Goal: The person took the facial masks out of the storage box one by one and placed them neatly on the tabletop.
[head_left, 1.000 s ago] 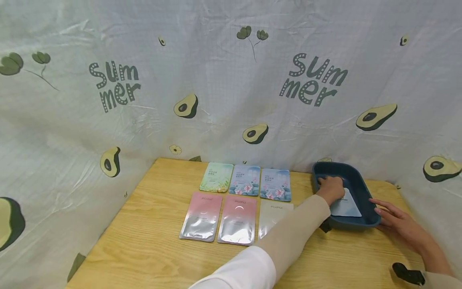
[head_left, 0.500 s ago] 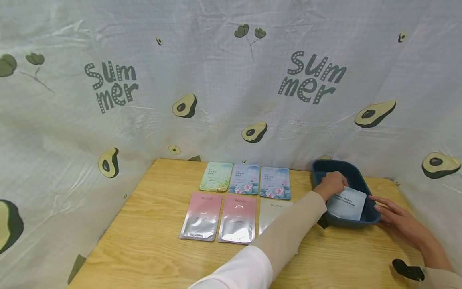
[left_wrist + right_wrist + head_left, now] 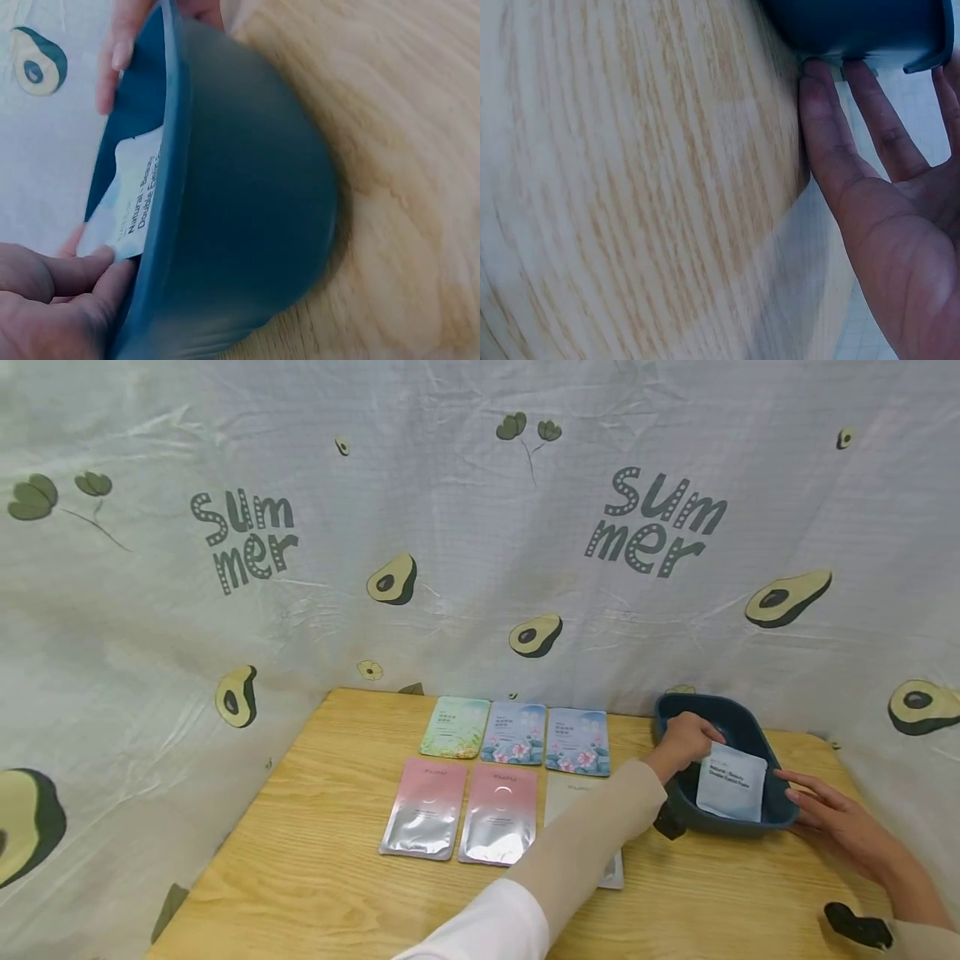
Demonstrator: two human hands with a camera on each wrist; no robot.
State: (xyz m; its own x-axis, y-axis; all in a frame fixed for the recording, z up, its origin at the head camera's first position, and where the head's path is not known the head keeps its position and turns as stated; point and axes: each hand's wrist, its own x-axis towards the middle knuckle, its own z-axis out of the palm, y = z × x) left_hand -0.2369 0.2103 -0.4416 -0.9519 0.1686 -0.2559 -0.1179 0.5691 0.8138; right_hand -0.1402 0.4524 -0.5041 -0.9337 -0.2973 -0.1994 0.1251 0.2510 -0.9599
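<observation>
A pale blue-white sachet (image 3: pixel 733 785) printed "Natural Beauty Double Eyelid Paste" stands tilted in the dark blue plastic bin (image 3: pixel 720 824). My left hand (image 3: pixel 682 742) pinches its upper left corner between thumb and finger; the left wrist view shows the same grip on the sachet (image 3: pixel 135 199) just inside the rim. On the bin's right side, my right hand (image 3: pixel 843 822) touches the rim and outer wall. Its fingers are nearly straight against the bin (image 3: pixel 862 30) in the right wrist view. The sachet's lower edge is down in the bin.
Left of the bin lie face mask packets in two rows: a green one (image 3: pixel 454 727) and two blue ones (image 3: pixel 577 742) behind, two pink-silver ones (image 3: pixel 498 814) and a pale one (image 3: pixel 573 789) in front. My left forearm partly covers the pale packet. A printed curtain (image 3: pixel 450 510) hangs behind the table.
The sachet has gone from lying low in the bin to being tilted up, its print now facing me. My left hand has drawn slightly back toward the bin's left rim; the right hand stays put.
</observation>
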